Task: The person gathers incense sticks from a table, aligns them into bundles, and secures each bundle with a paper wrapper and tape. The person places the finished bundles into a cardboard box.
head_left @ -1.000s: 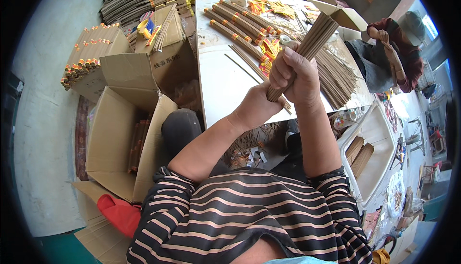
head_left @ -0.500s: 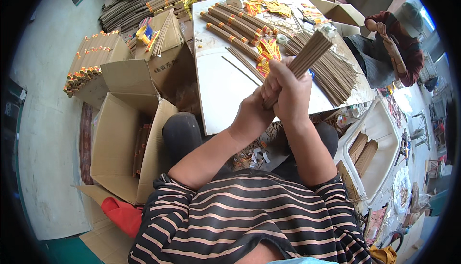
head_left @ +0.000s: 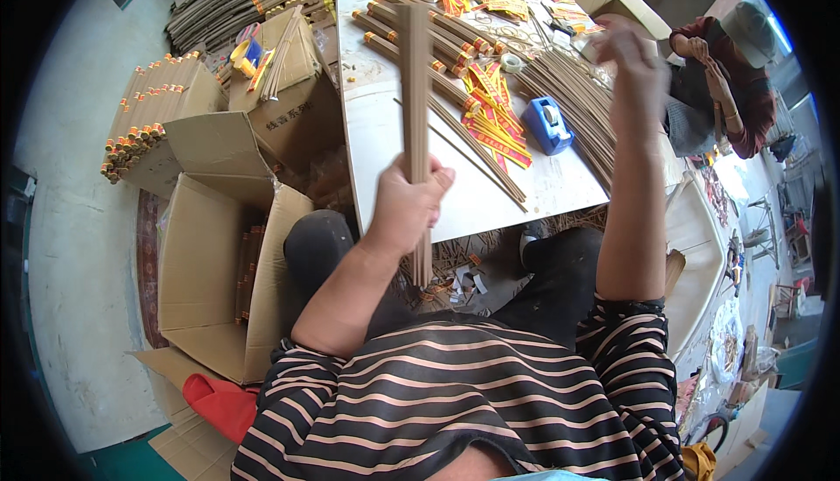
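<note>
Head view shows one bundle of sticks (head_left: 415, 87) above the table's (head_left: 372, 135) near edge, the left hand (head_left: 407, 208) closed around its lower half, probably so that it does not fall apart. The right hand (head_left: 632, 65), well apart, is blurred; I cannot tell its grip. One tape dispenser (head_left: 549, 124) stands between paper labels (head_left: 494, 122) and loose sticks (head_left: 582, 118), likely for easy reach; wrapped bundles (head_left: 449, 40) overlap too much for counting.
</note>
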The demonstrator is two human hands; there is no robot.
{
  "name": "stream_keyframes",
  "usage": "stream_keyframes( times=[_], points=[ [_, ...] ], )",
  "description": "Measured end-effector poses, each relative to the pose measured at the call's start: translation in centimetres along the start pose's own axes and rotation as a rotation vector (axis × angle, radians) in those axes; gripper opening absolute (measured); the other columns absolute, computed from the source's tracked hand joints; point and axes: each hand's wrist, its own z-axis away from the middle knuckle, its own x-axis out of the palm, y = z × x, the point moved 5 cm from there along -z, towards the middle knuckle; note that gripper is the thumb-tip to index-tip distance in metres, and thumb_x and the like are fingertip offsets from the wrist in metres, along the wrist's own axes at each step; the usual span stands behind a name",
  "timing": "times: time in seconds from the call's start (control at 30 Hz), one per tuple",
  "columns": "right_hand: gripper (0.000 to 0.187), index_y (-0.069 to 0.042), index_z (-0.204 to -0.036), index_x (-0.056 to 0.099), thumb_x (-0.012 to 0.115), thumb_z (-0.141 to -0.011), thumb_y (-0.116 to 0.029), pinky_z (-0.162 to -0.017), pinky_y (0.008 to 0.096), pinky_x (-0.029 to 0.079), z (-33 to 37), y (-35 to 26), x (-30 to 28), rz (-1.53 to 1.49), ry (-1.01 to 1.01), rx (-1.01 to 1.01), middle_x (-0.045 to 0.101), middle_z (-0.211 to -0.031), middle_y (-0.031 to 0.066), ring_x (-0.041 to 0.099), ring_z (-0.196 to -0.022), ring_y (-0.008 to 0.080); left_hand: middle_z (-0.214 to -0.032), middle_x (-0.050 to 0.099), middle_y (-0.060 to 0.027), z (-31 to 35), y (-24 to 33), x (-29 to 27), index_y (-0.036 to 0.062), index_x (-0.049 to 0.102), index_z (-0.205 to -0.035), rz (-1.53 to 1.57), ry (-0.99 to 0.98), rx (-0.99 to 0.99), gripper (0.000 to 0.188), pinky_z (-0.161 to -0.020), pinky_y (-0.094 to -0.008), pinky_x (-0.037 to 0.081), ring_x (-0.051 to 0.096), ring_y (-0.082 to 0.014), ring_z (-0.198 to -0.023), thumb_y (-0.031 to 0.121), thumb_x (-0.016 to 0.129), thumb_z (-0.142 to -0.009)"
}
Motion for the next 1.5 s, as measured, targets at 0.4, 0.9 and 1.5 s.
stream_keyframes(
  times=[0.4, 0.9, 1.5],
  points=[
    [0.016, -0.009, -0.085, 0.065, 0.067, -0.072, -0.017, -0.079, 0.0388, 0.046, 9.4, 16.4, 7.7, 0.895, -0.574, -0.011, 0.061, -0.092, 0.0125, 0.056, -0.090, 0.0315, -0.052, 0.045, 0.0011, -4.5, -3.4, -4.2, 0.0086, 0.050, -0.082, 0.406, -0.044, -0.206, 0.015, -0.035, -0.0219, 0.034, 0.042, -0.0081, -0.037, 0.006, 0.064, -0.080],
    [0.024, -0.001, -0.090, 0.058, 0.068, -0.071, -0.013, -0.074, 0.0362, 0.047, 9.7, 18.9, 7.6, 0.896, -0.668, 0.167, 0.061, -0.085, 0.0138, 0.059, -0.083, 0.0300, -0.052, 0.045, 0.0017, -5.4, -4.6, -5.1, 0.0082, 0.051, -0.080, 0.466, -0.078, -0.263, 0.012, -0.036, -0.0217, 0.035, 0.043, -0.0078, -0.038, 0.007, 0.063, -0.081],
    [0.010, 0.001, -0.085, 0.067, 0.067, -0.078, -0.007, -0.066, 0.0221, 0.047, 7.7, 19.8, 5.2, 0.393, -0.430, 0.308, 0.063, -0.076, 0.0040, 0.058, -0.071, 0.0089, -0.052, 0.042, 0.0030, -5.2, -4.3, -4.4, 0.0096, 0.048, -0.079, 0.402, -0.119, -0.247, 0.015, -0.036, -0.0219, 0.033, 0.040, -0.0072, -0.038, 0.009, 0.062, -0.081]
  ],
)
